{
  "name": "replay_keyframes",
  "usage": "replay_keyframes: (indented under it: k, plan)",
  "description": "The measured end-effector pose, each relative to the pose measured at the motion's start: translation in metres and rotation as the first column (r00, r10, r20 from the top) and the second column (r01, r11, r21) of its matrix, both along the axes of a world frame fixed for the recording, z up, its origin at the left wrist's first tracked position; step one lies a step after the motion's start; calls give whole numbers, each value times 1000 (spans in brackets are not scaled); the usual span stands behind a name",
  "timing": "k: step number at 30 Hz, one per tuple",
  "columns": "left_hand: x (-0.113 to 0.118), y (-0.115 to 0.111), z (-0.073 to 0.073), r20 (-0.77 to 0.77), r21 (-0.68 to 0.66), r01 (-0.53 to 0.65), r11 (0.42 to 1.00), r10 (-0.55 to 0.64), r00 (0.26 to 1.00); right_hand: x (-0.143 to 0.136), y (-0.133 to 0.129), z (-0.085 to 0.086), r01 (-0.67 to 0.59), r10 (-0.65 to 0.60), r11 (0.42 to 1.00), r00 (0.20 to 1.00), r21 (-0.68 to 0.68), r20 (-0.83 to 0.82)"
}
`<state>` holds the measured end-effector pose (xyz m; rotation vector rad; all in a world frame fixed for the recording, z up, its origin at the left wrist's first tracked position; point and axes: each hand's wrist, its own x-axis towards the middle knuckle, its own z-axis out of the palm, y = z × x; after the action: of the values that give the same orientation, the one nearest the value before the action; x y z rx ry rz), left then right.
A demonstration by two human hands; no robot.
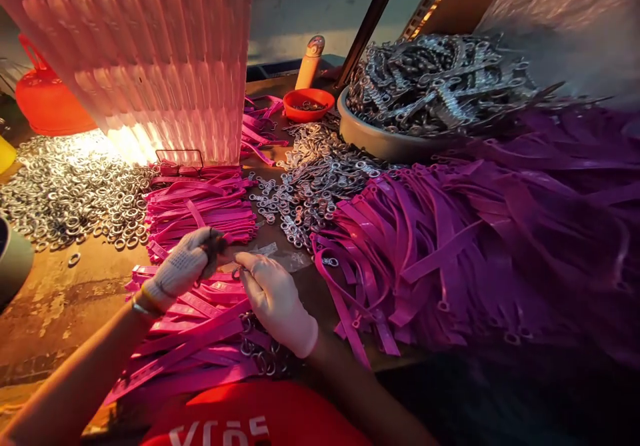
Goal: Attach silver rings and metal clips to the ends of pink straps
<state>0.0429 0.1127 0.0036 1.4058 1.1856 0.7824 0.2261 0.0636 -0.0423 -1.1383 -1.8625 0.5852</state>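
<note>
My left hand (184, 265), in a knitted glove with darkened fingertips, is closed around a pink strap (196, 213) whose end sticks out above the fingers. My right hand (274, 294), in a smooth pale glove, pinches a small metal ring (237, 273) at its fingertips, close to the left fingers. Just what lies between the two hands is blurred. Beneath them is a spread of pink straps (200, 329), with several dark metal rings (265, 363) by my right wrist. A bundle of pink straps (200, 199) lies beyond my left hand.
Loose metal rings (90, 183) are heaped at left. Metal clasp pieces (320, 179) lie mid-table; more fill a wide basin (360, 133) behind. Purple-pink straps (425, 246) are piled at right. A small red bowl (309, 114) and ribbed translucent panel (165, 66) stand at the back.
</note>
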Motion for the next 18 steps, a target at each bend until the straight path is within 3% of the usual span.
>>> replay_keyframes:
  k: [2, 6, 10, 13, 16, 18]
  plan:
    - [-6, -29, -4, 110, -118, -67, 991, 80, 991, -4, 0, 3, -13, 10, 999, 995, 29, 95]
    - [-3, -60, -9, 82, -187, -150, 971, 168, 982, -13, -6, 11, -33, 18, 999, 928, 35, 373]
    - [-1, -71, -13, -104, -11, -135, 991, 133, 986, -15, -14, 13, -58, -75, 974, 829, 218, 554]
    - [-4, -77, -21, -262, 160, 4, 987, 39, 964, -15, -18, 6, -81, -133, 941, 804, 327, 580]
    - [-7, -85, -34, -420, 262, 71, 962, 47, 906, -15, -20, -2, -66, -118, 953, 820, 297, 561]
    - [-8, -89, -41, -397, 260, 42, 965, 68, 915, -15, -22, -2, -43, -77, 976, 849, 214, 523]
